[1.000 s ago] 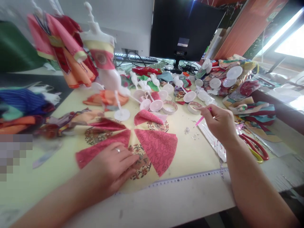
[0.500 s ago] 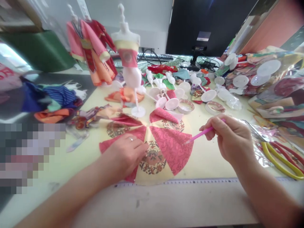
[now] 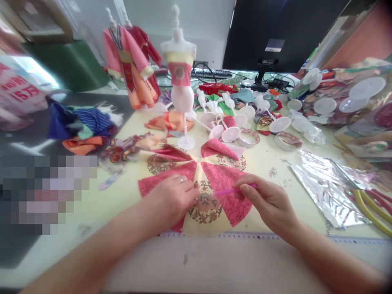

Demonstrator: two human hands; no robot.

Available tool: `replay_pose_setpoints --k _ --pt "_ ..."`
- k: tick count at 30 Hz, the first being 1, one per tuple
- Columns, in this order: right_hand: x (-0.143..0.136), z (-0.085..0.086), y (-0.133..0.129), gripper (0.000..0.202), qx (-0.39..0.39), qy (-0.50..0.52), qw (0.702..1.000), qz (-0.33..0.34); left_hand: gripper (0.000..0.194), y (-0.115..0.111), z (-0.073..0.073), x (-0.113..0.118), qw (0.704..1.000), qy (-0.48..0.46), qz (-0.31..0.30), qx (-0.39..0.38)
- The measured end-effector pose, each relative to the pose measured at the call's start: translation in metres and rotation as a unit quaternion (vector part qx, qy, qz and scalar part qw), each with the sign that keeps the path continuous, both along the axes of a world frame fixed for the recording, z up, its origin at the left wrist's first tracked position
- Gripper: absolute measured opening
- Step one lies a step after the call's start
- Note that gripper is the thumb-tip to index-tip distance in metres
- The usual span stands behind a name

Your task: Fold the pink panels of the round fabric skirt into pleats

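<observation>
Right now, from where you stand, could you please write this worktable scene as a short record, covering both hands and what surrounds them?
Left hand: palm down on the fabric
Right hand: holds a pink stick, its tip over the fabric, contact unclear
Fabric: pinkish-red and cream panels, floral prints on cream
Behind fabric: upright white mannequin
Right side: silvery packet
Near edge: ruler strip

Two tape rolls (image 3: 248, 143) lie before a black monitor (image 3: 284, 30).
</observation>
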State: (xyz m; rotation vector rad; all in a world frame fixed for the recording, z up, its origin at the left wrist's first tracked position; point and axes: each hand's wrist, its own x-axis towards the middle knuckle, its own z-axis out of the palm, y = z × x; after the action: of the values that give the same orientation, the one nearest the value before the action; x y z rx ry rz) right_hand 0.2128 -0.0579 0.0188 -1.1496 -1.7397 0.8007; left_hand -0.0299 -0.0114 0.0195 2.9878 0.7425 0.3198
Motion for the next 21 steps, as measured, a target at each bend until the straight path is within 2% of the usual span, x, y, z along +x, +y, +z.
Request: replay_pose_setpoints --k 6,21 --pt "-0.0012 -0.0036 -0.0012 0.013 0.039 -0.052 0.998 0.017 0.016 -0.0002 -0.0052 0.0010 1.000 0.012 0.003 -0.018" --pt "-0.0005 -0.0075 0.0000 0.011 0.032 -0.070 0.996 0.036 0.021 -0.0001 -0.0058 0.0012 0.999 0.005 0.009 -0.041"
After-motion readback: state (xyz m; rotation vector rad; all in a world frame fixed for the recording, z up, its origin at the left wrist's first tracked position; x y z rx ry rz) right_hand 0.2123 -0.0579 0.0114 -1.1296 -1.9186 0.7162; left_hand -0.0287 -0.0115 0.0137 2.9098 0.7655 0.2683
